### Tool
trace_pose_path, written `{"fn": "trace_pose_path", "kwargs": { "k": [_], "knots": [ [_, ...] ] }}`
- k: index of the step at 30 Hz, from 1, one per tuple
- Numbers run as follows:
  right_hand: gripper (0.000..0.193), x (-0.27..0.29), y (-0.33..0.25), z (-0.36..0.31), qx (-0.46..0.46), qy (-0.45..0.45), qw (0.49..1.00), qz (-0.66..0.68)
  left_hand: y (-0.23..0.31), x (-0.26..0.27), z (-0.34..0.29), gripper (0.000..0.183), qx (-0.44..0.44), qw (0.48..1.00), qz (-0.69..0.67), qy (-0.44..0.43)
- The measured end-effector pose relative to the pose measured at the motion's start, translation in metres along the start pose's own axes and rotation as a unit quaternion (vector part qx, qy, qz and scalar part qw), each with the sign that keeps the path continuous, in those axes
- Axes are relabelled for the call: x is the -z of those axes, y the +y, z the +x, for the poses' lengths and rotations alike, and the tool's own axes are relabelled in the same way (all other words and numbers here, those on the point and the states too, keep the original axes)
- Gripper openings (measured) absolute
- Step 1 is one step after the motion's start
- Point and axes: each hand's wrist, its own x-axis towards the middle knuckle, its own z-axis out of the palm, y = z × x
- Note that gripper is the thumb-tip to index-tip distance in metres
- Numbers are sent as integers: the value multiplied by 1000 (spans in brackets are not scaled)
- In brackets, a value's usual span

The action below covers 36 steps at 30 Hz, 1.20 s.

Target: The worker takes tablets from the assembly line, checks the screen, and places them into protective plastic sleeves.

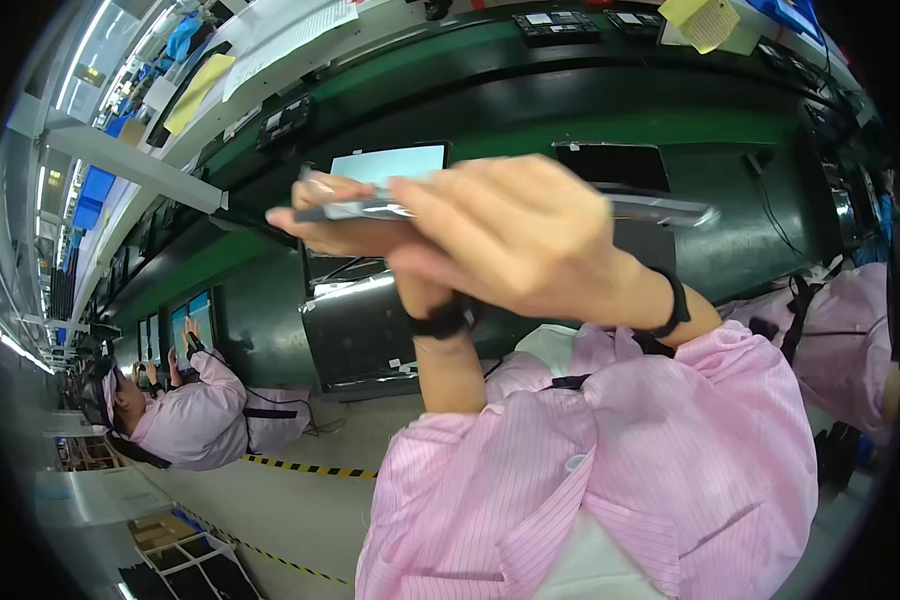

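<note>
I hold a thin, dark flat panel (655,208) above the bench, seen almost edge-on, with shiny clear film along its edge. My left hand (335,225) grips its left end, with the thumb and fingers on either side of the edge. My right hand (520,235) reaches across to the left, closed near the panel's edge, its fingertips beside my left hand; motion blurs it. Whether these fingers pinch the film or the panel is hidden. Behind the hands stand a lit pale screen (395,162) and a dark screen (610,160).
Another dark, film-covered panel (360,330) lies at the bench's near edge. A co-worker (195,405) at left touches a blue-lit screen (195,325); another person's pink sleeve (830,320) is at right. Black devices (555,27) sit along the far shelf. A cable (770,210) lies at right.
</note>
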Motion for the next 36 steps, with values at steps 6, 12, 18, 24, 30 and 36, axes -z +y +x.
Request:
{"fn": "trace_pose_path", "kwargs": {
  "k": [6,12,18,24,30,36],
  "knots": [
    [31,55,32,-45,-20,50,998,12,28,0,16,44,142,987,-63,-33],
    [16,62,23,-53,-186,-31,967,171,10,1,20,34,233,972,11,-4],
    [22,18,51,-63,-471,-15,744,474,21,-17,20,44,221,974,8,-54],
    [25,-7,57,-88,-529,-9,703,475,56,-46,12,55,265,963,6,-55],
    [25,-8,70,-90,-552,7,690,468,24,-29,14,54,286,931,-203,-103],
    [27,-14,96,-20,-408,-56,825,387,-76,1,24,16,168,651,-616,-411]
  ]
}}
